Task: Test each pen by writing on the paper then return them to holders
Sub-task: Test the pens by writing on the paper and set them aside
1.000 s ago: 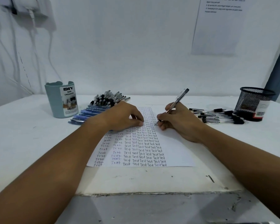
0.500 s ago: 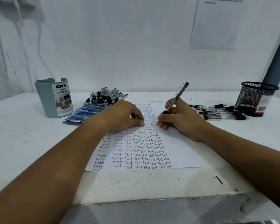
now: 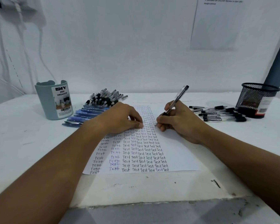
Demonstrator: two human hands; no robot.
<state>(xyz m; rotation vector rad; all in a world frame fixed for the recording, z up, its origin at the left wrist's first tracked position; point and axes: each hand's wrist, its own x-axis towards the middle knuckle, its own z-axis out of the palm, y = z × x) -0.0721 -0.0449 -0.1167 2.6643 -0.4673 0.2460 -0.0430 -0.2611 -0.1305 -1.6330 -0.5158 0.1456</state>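
Note:
A white sheet of paper (image 3: 176, 152) covered with columns of the word "Test" lies in the middle of the table. My right hand (image 3: 179, 122) grips a clear black-capped pen (image 3: 179, 97), its tip touching the paper at the right edge of the writing. My left hand (image 3: 121, 118) rests fingers-down on the paper's upper left, holding it flat. A grey-blue desk organizer (image 3: 52, 102) stands at the left, a black mesh holder (image 3: 257, 99) at the right.
A pile of black pens (image 3: 103, 98) and a row of blue pens (image 3: 82, 115) lie beside the organizer. Several black pens (image 3: 221, 113) lie in front of the mesh holder. A white wall stands close behind the table; the chipped table edge (image 3: 152, 202) is near me.
The view has shifted slightly. My right hand has stayed at the same writing spot with the pen; my left hand has kept pressing the paper.

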